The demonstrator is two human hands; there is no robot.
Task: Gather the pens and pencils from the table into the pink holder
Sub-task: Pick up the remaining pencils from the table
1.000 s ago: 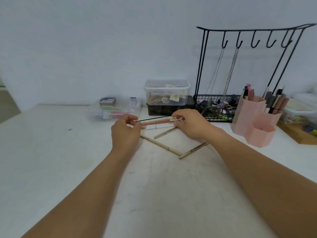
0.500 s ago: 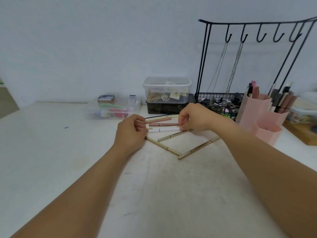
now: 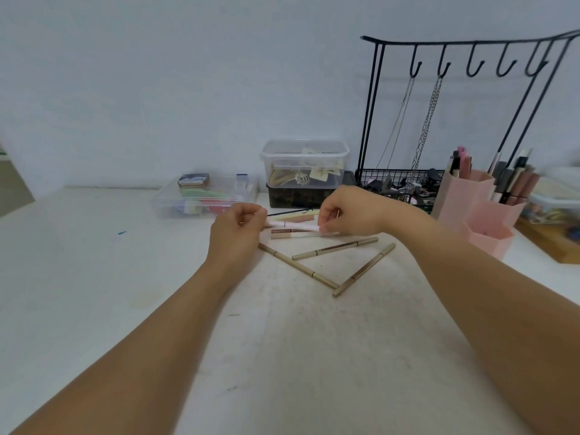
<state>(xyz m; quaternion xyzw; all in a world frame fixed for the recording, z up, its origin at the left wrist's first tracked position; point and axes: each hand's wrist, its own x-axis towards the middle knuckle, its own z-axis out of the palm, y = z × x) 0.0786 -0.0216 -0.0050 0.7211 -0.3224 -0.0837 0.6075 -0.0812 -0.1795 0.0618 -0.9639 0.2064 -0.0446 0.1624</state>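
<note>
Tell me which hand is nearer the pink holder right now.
Right. The right hand is just left of the pink holder, pinching one end of a white pen. The left hand grips the pen's other end, farther left.

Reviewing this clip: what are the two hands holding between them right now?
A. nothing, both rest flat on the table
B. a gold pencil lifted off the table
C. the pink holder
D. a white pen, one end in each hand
D: the left hand and right hand each pinch an end of the white pen, while the three gold pencils lie on the table and the pink holder stands apart to the right.
</note>
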